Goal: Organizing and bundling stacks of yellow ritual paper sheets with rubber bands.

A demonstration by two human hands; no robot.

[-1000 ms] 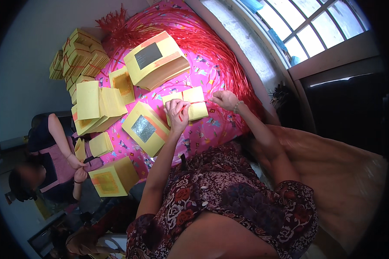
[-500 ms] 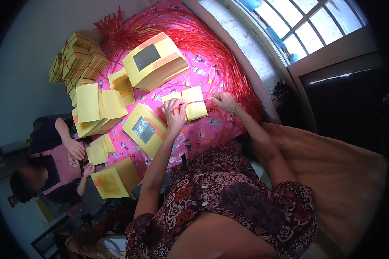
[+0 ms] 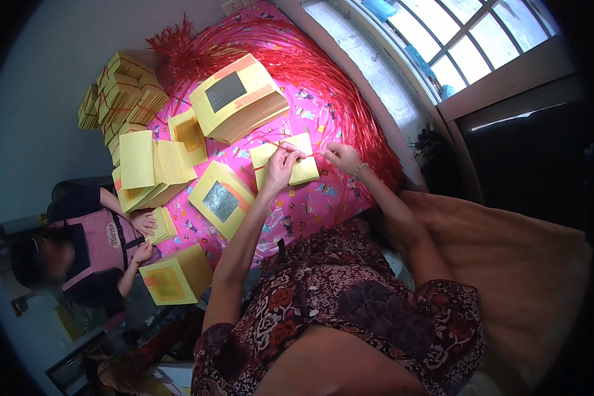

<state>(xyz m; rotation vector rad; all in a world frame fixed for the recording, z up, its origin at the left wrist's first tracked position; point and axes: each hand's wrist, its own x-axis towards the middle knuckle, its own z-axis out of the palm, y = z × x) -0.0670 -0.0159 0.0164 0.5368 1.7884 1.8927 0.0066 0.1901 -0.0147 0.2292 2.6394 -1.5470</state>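
A bundle of yellow paper (image 3: 303, 173) lies on a pink patterned tablecloth, with a red plastic string (image 3: 315, 155) round it. Over the middle of the bundle, my left hand (image 3: 283, 165) pinches the string with its fingertips. Just past the bundle's right edge, my right hand (image 3: 343, 159) has its fingers closed on the string's other end, so a short length runs between both hands. To the left of the bundle lies a yellow paper stack with a silvery square (image 3: 220, 200). A thick stack with a dark square (image 3: 224, 92) stands beyond it.
Red string strands (image 3: 297, 56) spread across the far and right side of the pink tablecloth (image 3: 270, 234). Tied yellow bundles (image 3: 122, 92) are piled at the far left. A co-worker in a pink apron (image 3: 102, 241) handles yellow paper at the left. A window (image 3: 468, 39) is at upper right.
My left hand has moved right across the bundle, nearer my right hand, which has barely moved. The co-worker's hands have shifted onto the small paper stack.
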